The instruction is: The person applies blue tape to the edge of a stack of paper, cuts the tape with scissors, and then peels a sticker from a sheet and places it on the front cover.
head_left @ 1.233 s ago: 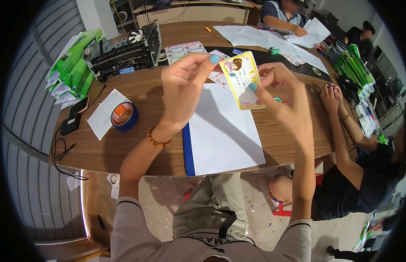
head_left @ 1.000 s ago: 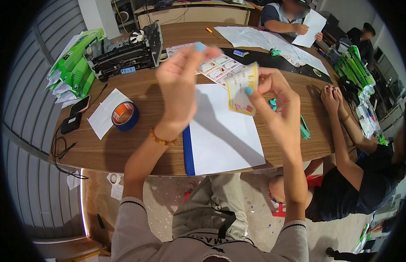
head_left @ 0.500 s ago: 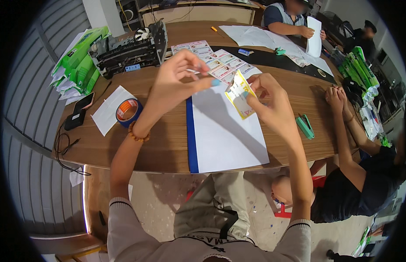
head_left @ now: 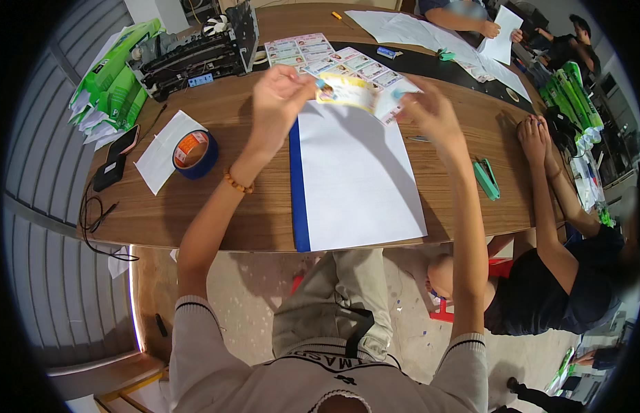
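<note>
My left hand (head_left: pixel 282 103) is closed on the left end of a small yellow-edged card (head_left: pixel 347 93), pinched between thumb and fingers. The card is held up, slightly curved and blurred. To its right is my right hand (head_left: pixel 433 117), its thumb near the card's far end with a gap between; motion smears its fingers, so any hold is unclear. Below both hands a blank white sheet (head_left: pixel 361 179) lies on the table, with a blue strip (head_left: pixel 299 186) along its left edge. Printed card sheets (head_left: pixel 364 65) lie just behind the hands, partly covered by the held card.
A roll of blue tape (head_left: pixel 206 158) stands on white paper (head_left: pixel 153 165) at left, by a phone (head_left: pixel 124 142) and cable. Behind is a dismantled machine (head_left: pixel 196 62) beside green packs (head_left: pixel 113 86). A green stapler (head_left: pixel 486 180) lies at right, near another person's clasped hands (head_left: pixel 533 141).
My left hand has taken hold of the yellow-edged card, which was in my right hand. The card has turned sideways and moved left and up. My right hand has drawn off to the right.
</note>
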`<state>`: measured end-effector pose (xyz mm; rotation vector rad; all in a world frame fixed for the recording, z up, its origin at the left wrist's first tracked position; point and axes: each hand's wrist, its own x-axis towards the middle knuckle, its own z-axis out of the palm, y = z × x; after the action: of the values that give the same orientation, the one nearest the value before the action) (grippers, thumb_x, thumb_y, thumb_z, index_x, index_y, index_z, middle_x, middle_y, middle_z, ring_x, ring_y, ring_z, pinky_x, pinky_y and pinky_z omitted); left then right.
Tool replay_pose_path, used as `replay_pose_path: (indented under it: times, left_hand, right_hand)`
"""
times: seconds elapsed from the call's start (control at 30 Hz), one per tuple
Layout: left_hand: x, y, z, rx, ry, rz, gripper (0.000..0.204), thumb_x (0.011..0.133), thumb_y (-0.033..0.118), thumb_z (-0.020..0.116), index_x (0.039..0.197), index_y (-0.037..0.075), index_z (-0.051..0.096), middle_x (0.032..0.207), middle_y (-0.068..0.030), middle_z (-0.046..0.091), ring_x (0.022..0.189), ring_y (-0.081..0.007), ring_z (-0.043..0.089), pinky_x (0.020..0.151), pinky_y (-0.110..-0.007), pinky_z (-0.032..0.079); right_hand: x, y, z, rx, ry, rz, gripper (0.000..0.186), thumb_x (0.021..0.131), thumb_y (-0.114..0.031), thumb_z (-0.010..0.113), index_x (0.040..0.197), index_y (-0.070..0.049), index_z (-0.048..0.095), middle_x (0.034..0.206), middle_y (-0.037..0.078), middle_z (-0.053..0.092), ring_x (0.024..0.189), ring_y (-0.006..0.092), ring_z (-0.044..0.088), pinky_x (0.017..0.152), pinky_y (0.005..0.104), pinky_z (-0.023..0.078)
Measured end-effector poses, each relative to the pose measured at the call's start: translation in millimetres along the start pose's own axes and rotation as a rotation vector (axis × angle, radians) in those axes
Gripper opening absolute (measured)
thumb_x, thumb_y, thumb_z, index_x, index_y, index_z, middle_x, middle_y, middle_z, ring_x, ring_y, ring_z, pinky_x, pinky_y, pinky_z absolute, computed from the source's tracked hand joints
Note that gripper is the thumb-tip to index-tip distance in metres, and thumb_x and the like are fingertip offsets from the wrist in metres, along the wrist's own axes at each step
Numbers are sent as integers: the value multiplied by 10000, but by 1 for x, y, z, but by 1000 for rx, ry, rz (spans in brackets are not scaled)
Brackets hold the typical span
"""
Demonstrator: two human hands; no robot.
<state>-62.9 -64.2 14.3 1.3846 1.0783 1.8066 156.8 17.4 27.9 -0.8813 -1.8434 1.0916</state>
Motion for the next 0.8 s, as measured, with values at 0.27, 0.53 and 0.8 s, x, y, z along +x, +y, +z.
replay_pose_path:
  times: [0.27, 0.53, 0.8]
  left_hand:
    - [7, -16, -24, -37, 83, -424, 320, 760, -9, 580, 1030, -53, 415, 959, -172, 557, 830, -167, 576, 792, -261, 468]
    - [-5, -59, -18, -257, 108, -683, 422, 778, -5, 554, 1110, -122, 321, 1038, -227, 479, 959, -251, 531, 880, -302, 440]
    - [-6, -69, 2, -150, 152, -638, 427, 763, 17, 583, 1078, -126, 333, 1024, -244, 492, 931, -238, 545, 843, -278, 465]
  right_hand:
    - [40, 114, -9, -969, -186, -781, 283, 807, -169, 502, 1078, -108, 557, 1122, 111, 530, 1067, 288, 473, 883, 433, 361]
    - [54, 99, 7, -271, -31, 64, 230, 799, -226, 552, 875, -14, 603, 857, 141, 612, 837, 218, 596, 725, 329, 466]
    - [27, 91, 25, 238, -146, 209, 116, 792, -92, 585, 785, 14, 538, 660, 45, 560, 550, 62, 499, 465, 191, 391]
